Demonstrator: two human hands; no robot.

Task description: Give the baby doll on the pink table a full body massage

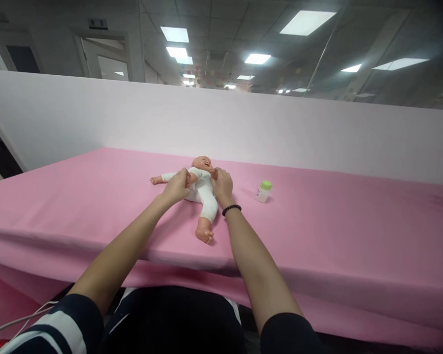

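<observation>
A baby doll [203, 196] in a white bodysuit lies on its back on the pink-covered table [335, 231], head away from me. My left hand [177, 186] is closed on the doll's left side, pinching the white cloth near its bent leg. My right hand [222, 185], with a dark bead bracelet on the wrist, is closed on the doll's other side by the shoulder and arm. One doll leg stretches toward me with a bare foot [204, 235]. One doll arm sticks out to the left.
A small bottle with a green cap [263, 191] stands on the table to the right of the doll. A white partition wall [317, 132] runs behind the table. The table's front edge drops off just before my lap.
</observation>
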